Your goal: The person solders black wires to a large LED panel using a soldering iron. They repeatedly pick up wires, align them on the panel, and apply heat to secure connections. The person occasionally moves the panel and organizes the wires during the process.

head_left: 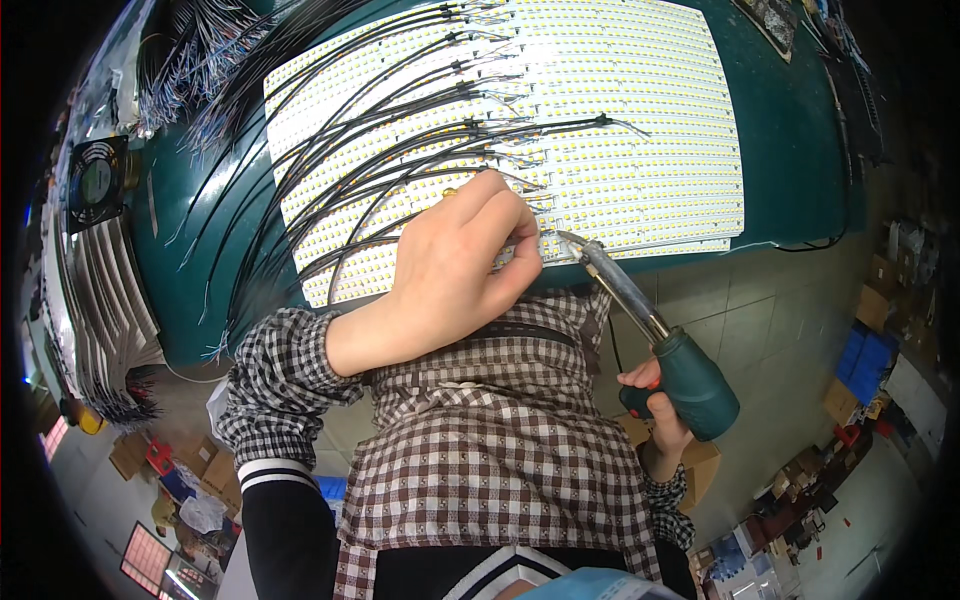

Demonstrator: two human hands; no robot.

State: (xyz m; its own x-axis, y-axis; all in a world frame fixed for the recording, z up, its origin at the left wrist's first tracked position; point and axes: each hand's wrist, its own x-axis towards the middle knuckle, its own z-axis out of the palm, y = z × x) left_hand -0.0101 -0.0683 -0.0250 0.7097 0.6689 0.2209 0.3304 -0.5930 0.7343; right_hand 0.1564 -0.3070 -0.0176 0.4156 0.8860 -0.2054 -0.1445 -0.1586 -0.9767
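Note:
My left hand [455,255] is closed in a pinch over the near edge of the LED boards [640,120], white panels with rows of small yellow chips. A black cable [345,255] runs beneath the hand to the pinched fingers, which hide its end. In my right hand [660,410] is a soldering gun [695,385] with a green body, a red trigger and a metal barrel. Its tip [565,237] points left and reaches the boards' middle seam beside my left fingertips. More black cables [400,130] with bare, thin wire ends lie along that seam.
The boards lie on a green table [790,150]. Bundles of cables [205,60], a black fan [98,180] and stacked white strips [95,300] occupy its left side. A thin cord [800,247] crosses the right edge. Cardboard boxes [880,280] stand on the floor beyond.

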